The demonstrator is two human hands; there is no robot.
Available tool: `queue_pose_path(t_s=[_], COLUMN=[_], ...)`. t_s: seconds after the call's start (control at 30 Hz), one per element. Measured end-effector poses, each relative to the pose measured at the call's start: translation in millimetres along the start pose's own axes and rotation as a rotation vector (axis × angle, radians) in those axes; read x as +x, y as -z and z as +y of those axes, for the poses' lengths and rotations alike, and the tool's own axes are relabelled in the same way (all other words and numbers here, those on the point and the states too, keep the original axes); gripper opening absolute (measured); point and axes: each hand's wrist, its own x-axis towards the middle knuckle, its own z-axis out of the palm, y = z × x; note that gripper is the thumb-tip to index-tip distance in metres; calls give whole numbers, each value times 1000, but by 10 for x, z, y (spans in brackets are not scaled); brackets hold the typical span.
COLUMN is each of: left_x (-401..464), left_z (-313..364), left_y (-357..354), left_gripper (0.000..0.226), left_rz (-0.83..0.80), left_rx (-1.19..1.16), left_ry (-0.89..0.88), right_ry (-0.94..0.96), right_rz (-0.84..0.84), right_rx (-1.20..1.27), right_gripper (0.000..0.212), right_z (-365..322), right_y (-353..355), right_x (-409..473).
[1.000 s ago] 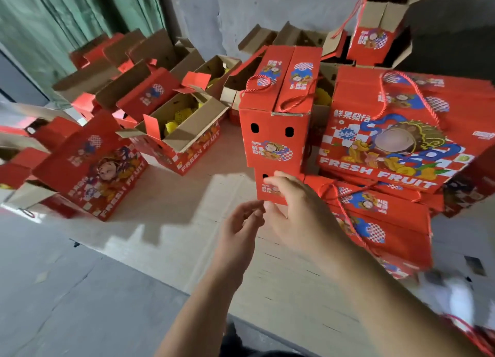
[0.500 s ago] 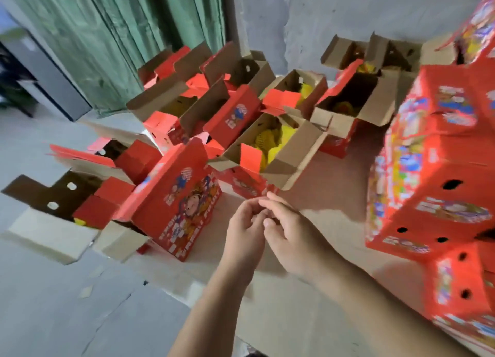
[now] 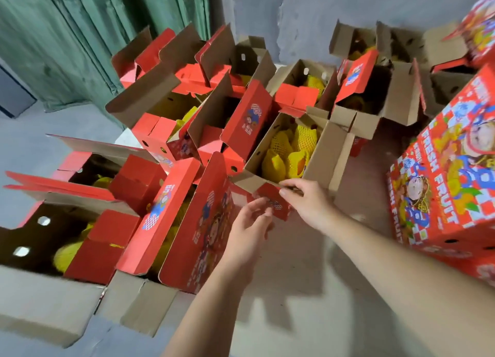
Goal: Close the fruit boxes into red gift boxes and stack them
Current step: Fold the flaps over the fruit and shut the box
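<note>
While several open boxes (image 3: 88, 238) stand at the left with their flaps up and yellow fruit inside, the left hand (image 3: 250, 226) reaches toward the near corner of one open gift box (image 3: 325, 158) in the middle. Its fingers are loosely spread and a little bent, and the fingertips lie against the small red end flap (image 3: 276, 202) of this box; I cannot tell if they really pinch it. Just to the right, the right hand (image 3: 310, 200) holds the same flap at its upper edge, with thumb and fingers curled around the cardboard. The box is directly beyond both hands, and yellow fruit in net sleeves (image 3: 290, 153) fills it. At the far right, well apart from the hands, closed red boxes (image 3: 444, 185) with the print "FRESH FRUIT" are stacked.
</note>
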Motion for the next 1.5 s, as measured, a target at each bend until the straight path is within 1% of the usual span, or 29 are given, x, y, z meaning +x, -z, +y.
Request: queue_pose_path(t_s=[0.07, 0.1, 0.13, 0.2, 0.27, 0.33, 0.4, 0.53, 0.6, 0.67, 0.7, 0.73, 0.8, 0.87, 0.9, 0.97, 1.0, 1.1, 1.13, 1.2, 1.27, 1.33, 1.37, 1.43, 1.47, 1.5], left_x=[35, 63, 96, 160, 199, 195, 158, 54, -35, -134, -186, -247, -393, -595, -689, -825, -873, -977, -1011, -1067, -1098, -1144, -1193, -1303, -1358, -1413], left_z=[-137, -199, -253, -323, -339, -337, -342, -385, -404, -453, -497, -542, -658, -822, -912, -1055, -1086, -1078, -1073, -1082, -1117, -1182, -1208, -1266, -1292, -1310], left_y=[39, 56, 74, 103, 112, 115, 101, -30, -171, -330, -419, -509, -703, -899, -985, -1128, -1191, -1353, -1388, -1425, -1422, -1396, -1371, -1280, -1241, -1221], left_gripper=[22, 21, 19, 17, 30, 45, 52, 46, 48, 52, 53, 54, 56, 56, 55, 52, 46, 31, 30, 29, 31, 26, 36, 64, 71, 73], left_rz=[34, 69, 109, 187, 219, 206, 191, 161, 134, 147, 155, 154, 103, 43, 27, 15, 10, -47, -66, -78, -23, 31, 64, 135, 158, 177], left_rx=[-49, -78, -111, -186, -242, -264, -270, -247, -223, -214, -211, -202, -156, -79, -24, 102, 165, 322, 361, 414, 458, 506, 538, 610, 641, 676], left_ry=[94, 140, 178, 216, 208, 185, 193, 211, 208, 199, 200, 214, 290, 380, 391, 312, 247, 75, 22, -71, -110, -139, -154, -138, -126, -102], right_ry=[-6, -31, -49, -42, -35, -4, 16, 55, 58, 81, 74, 55, 19, -16, -17, 1, -6, -89, -126, -200, -272, -429, -478, -427, -349, -282], right_rz=[96, 138, 162, 188, 218, 243, 247, 318, 352, 383, 391, 388, 361, 321, 303, 271, 252, 182, 162, 138, 163, 223, 238, 218, 168, 117], right_rx=[-72, -124, -168, -184, -149, -69, 17, 61, 105, 123, 149, 197, 279, 322, 326, 295, 280, 290, 333, 523, 759, 864, 934, 1153, 1286, 1372], right_gripper=[40, 47, 49, 45, 41, 37, 34, 30, 26, 20, 20, 22, 24, 25, 29, 39, 44, 44, 43, 39, 38, 29, 26, 33, 39, 47], right_z=[11, -4, -10, 45, 184, 379, 530, 937, 1178, 1473, 1634, 1795, 2072, 2207, 2239, 2269, 2286, 2368, 2414, 2538, 2607, 2588, 2602, 2587, 2556, 2541], right_y=[-13, -9, -1, 56, 200, 368, 513, 752, 912, 1127, 1260, 1405, 1718, 2050, 2207, 2494, 2614, 2820, 2824, 2773, 2682, 2626, 2592, 2508, 2484, 2459], right_x=[23, 38, 44, 14, -121, -354, -638, -1166, -1462, -1763, -1910, -2039, -2250, -2423, -2491, -2623, -2665, -2723, -2729, -2753, -2693, -2665, -2707, -2869, -2988, -3102])
